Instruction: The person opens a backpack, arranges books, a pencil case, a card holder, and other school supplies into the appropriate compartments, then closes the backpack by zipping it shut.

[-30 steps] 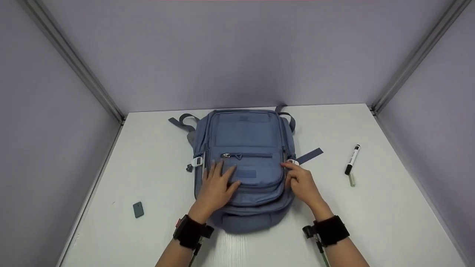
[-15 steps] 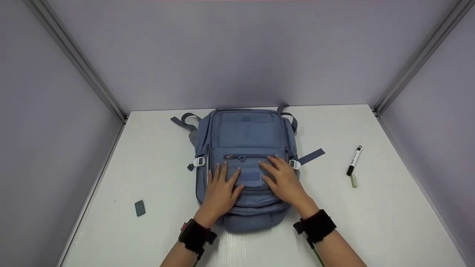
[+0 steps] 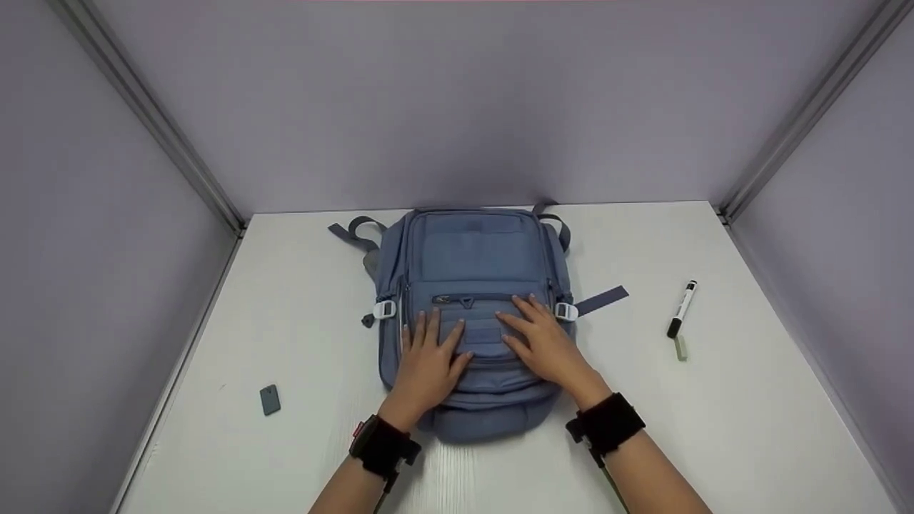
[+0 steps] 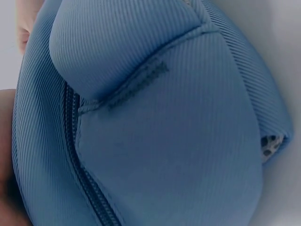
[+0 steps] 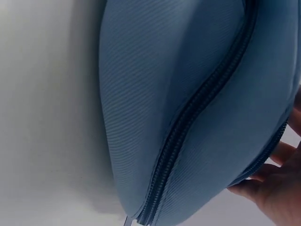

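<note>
one left hand point(image 3: 426, 368), one right hand point(image 3: 550, 348), both splayed, unclenched, resting on blue backpack point(image 3: 481, 255)

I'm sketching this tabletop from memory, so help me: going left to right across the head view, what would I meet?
Small dark flat piece → left hand → right hand, both hands on the blue backpack → black-and-white marker.
</note>
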The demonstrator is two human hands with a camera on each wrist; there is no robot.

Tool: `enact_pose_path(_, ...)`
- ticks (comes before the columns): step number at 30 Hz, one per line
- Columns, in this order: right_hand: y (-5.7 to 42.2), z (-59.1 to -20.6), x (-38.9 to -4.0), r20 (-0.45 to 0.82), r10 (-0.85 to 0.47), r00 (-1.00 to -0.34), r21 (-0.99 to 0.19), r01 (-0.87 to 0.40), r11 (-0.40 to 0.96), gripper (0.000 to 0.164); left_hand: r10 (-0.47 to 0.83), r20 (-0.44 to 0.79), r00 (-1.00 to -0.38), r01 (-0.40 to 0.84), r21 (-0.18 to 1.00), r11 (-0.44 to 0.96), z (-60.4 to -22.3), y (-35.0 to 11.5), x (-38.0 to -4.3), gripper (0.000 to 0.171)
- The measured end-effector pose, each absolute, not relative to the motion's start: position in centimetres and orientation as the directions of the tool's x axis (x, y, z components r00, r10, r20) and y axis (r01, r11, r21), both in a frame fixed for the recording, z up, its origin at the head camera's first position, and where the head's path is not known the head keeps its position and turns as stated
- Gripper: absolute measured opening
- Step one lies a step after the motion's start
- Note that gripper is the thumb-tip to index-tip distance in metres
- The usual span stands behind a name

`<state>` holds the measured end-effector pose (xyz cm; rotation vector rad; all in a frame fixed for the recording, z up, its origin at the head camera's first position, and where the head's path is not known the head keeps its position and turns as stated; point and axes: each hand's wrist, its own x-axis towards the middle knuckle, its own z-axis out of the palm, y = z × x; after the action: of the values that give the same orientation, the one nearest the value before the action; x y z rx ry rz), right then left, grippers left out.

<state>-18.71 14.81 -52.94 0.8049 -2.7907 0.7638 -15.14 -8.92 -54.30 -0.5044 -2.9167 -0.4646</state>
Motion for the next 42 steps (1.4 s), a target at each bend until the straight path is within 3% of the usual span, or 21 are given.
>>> enact_pose_path(5, 16.2, -52.6, -19.8, 0.259, -0.425, -0.867, -0.525, -0.496, 0.691, 0.039, 0.312, 0.184, -0.932, 0.353, 0.276, 0.894, -54.1, -8.6, -15.8, 0.057)
enact_pose_path(10, 18.8, -52.2, -21.4, 0.319, -0.205, -0.925, -0.635, -0.37, 0.678, 0.042, 0.339, 0.196, -0.92, 0.384, 0.282, 0.879, -53.7, -8.6, -16.1, 0.057)
enact_pose_path(14, 20.3, -52.5, -22.9, 0.274, -0.094, -0.957, -0.67, -0.26, 0.695, 0.046, 0.351, 0.207, -0.913, 0.398, 0.274, 0.875, -53.3, -8.8, -16.3, 0.057)
enact_pose_path(22, 20.9, -53.9, -24.8, 0.141, -0.08, -0.987, -0.658, -0.154, 0.737, 0.049, 0.378, 0.254, -0.89, 0.44, 0.262, 0.859, -53.1, -9.5, -16.5, 0.055)
enact_pose_path(31, 20.0, -54.2, -25.4, 0.167, -0.08, -0.983, -0.634, -0.169, 0.755, 0.043, 0.381, 0.203, -0.902, 0.425, 0.257, 0.868, -53.5, -9.6, -16.6, 0.068)
enact_pose_path(42, 19.0, -54.0, -26.0, 0.174, -0.083, -0.981, -0.547, -0.166, 0.821, 0.027, 0.38, 0.209, -0.901, 0.424, 0.244, 0.872, -54.0, -9.7, -16.7, 0.069)
